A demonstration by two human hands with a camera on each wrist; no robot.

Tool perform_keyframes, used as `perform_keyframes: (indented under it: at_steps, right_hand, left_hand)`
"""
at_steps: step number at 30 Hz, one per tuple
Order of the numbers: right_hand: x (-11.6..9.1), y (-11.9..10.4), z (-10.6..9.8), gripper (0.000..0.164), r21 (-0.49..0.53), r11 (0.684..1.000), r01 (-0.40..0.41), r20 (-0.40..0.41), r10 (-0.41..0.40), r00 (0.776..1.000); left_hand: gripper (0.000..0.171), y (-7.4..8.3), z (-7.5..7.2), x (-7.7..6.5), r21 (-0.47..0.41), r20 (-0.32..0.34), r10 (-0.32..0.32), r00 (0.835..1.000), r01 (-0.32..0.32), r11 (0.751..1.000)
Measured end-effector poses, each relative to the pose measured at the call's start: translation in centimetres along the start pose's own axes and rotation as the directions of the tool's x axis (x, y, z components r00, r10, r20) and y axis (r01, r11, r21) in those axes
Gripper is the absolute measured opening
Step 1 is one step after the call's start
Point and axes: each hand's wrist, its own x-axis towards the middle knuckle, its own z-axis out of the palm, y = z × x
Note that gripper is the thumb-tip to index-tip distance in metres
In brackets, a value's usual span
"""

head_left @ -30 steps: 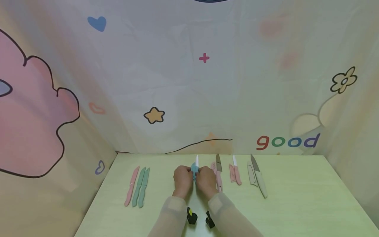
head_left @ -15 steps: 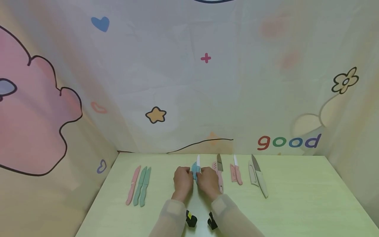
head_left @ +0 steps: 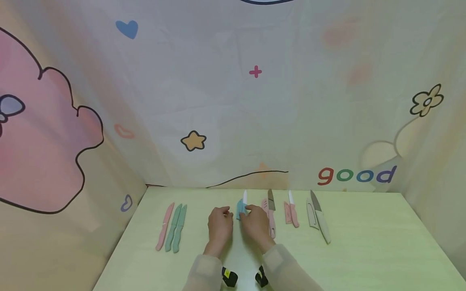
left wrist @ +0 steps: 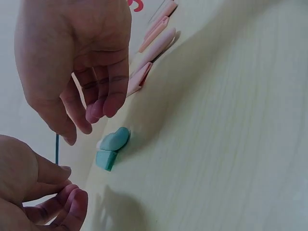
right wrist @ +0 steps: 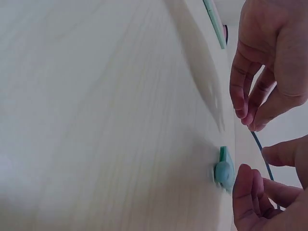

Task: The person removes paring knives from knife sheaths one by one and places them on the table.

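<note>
Nothing is gripped by the right hand: its fingers are bent loosely, with the thumb held apart from them, and a gap is shown beneath in the wrist views. By the left hand nothing is held either; its fingertips are drawn near the thumb, and whether they touch cannot be told. Just beyond the right hand, the teal knife is laid on the table beside its teal sheath, its blade bare and pointed away, presumably so that the handle is turned to the person. The same order is kept to the right, where two pink-handled knives and a pale knife are each paired with a sheath, likely for easy matching. To the left, a pink knife and two green knives are grouped apart, apparently covered.
</note>
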Motion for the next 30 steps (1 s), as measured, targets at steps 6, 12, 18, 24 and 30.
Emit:
perform_keyframes:
  at_steps: [6,12,18,24,30]
  right_hand:
    - [-1.3,-1.2,-0.3,0.029,0.086,0.996,0.033,-0.007,-0.033,0.999]
    - [-2.2,-2.1,0.0,0.03,0.26,0.966,-0.014,0.087,-0.009,0.996]
    - [-3.3,-2.5,0.9,0.029,0.47,0.871,-0.145,0.233,0.035,0.972]
    - [-4.3,-2.8,1.7,0.034,0.59,0.768,-0.251,0.362,0.027,0.932]
    - [-5.1,-3.3,2.5,0.04,0.658,0.682,-0.318,0.438,-0.004,0.899]
  left_hand:
    - [0.025,-0.1,-0.9,-0.7,-0.019,0.031,0.005,0.999,-0.004,1.0]
    - [0.03,-0.3,-2.3,-1.6,0.007,0.048,-0.021,0.999,0.021,1.0]
    - [0.035,-1.8,-4.0,-2.5,0.064,0.057,-0.064,0.996,0.061,0.996]
    - [0.037,-2.8,-5.9,-3.0,0.094,0.037,-0.072,0.997,0.068,0.993]
    - [0.038,-3.2,-7.6,-2.9,0.122,-0.023,-0.053,0.998,0.056,0.991]
